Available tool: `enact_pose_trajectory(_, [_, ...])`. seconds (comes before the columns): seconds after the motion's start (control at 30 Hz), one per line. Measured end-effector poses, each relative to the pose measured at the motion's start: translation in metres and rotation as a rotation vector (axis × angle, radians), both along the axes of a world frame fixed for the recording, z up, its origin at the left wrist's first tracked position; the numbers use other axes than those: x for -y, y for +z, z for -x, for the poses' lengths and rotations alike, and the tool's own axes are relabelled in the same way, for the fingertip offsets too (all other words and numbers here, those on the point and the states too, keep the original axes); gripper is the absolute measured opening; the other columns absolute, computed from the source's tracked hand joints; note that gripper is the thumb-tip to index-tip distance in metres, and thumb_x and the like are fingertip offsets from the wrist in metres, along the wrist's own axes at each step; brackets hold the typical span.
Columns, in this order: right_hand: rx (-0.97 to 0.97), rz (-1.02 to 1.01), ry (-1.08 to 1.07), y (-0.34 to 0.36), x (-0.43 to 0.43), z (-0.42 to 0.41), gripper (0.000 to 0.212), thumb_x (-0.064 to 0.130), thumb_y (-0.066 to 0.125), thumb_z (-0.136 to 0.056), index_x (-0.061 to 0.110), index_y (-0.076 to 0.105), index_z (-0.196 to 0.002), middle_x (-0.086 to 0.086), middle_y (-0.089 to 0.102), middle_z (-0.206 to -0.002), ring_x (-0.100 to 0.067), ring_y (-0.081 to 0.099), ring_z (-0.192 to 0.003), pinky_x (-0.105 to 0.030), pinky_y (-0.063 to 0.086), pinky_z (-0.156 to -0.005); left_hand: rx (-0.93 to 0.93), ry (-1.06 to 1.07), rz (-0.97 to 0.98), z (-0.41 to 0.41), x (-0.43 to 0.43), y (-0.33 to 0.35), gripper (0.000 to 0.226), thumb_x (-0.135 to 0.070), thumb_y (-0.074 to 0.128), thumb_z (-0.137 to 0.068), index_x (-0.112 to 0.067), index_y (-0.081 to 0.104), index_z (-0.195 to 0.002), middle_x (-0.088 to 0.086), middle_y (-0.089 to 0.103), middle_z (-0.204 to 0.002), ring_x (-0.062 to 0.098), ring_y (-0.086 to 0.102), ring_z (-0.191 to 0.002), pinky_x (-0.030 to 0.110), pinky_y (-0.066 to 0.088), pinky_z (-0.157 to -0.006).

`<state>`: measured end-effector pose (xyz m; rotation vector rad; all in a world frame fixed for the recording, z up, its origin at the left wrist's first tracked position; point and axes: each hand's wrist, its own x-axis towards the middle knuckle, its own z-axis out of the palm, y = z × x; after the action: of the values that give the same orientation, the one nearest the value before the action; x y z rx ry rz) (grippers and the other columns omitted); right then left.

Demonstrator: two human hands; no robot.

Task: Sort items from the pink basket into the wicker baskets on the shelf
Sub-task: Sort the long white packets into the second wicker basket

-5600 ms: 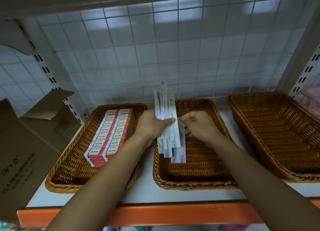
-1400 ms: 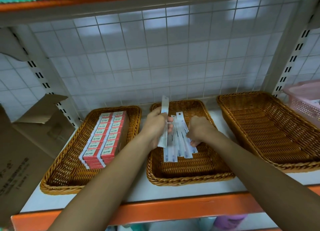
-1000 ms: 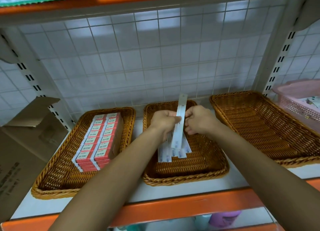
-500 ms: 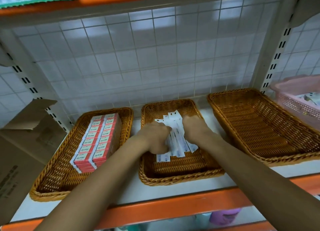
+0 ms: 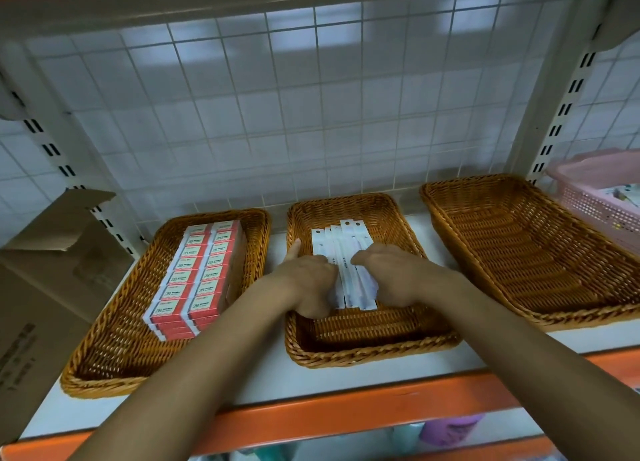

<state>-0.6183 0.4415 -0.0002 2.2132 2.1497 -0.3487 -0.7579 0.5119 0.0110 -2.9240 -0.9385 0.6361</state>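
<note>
The white packets [image 5: 341, 249] lay flat in the middle wicker basket [image 5: 363, 355], none raised as a moment before. The left hand [image 5: 308, 280], forefinger straight, touched the pile. The right hand [image 5: 394, 275] lay on it with fingers bent, grip unclear. This batch seemed placed.

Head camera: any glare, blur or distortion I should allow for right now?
Head view: wide-angle bends the shelf uprights; pale reflections sit on the tiled wall; "2B" on the red boxes reads, print on the white packs is too soft; the pink basket is cropped at right.
</note>
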Motion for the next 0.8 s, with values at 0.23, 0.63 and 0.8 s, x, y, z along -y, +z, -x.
enact_pose_trajectory(0.23, [-0.040,-0.028,0.041,0.003,0.005,0.009,0.063,0.021,0.066,-0.084,0.012,0.035,-0.139,-0.009,0.041,-0.135,-0.025,0.036,-0.128,-0.031,0.032,-0.105,0.162,-0.036,-0.021,-0.003,0.003,-0.006,0.061,-0.054,0.057,-0.084,-0.020,0.047,-0.133,0.003,0.048,-0.132,0.023,0.040,-0.129,0.063,0.000,-0.112])
enact_pose_trajectory(0.63, [-0.062,-0.165,0.027,-0.008,0.007,0.009,0.032,0.022,0.056,-0.089,0.009,0.052,-0.118,-0.009,0.051,-0.120,-0.022,0.042,-0.119,-0.027,0.028,-0.100,0.236,-0.071,-0.039,-0.002,0.005,-0.007,0.055,-0.052,0.046,-0.092,-0.017,0.044,-0.134,0.004,0.049,-0.134,0.024,0.040,-0.128,0.058,0.012,-0.113])
enact_pose_trajectory(0.8, [-0.039,-0.322,-0.068,0.000,0.012,-0.005,0.028,0.021,0.053,-0.090,0.007,0.054,-0.114,-0.011,0.055,-0.118,-0.025,0.046,-0.114,-0.030,0.032,-0.095,0.416,-0.111,-0.173,-0.024,0.008,0.001,0.040,-0.035,0.044,-0.094,-0.010,0.051,-0.124,0.010,0.055,-0.124,0.027,0.049,-0.117,0.042,0.038,-0.101])
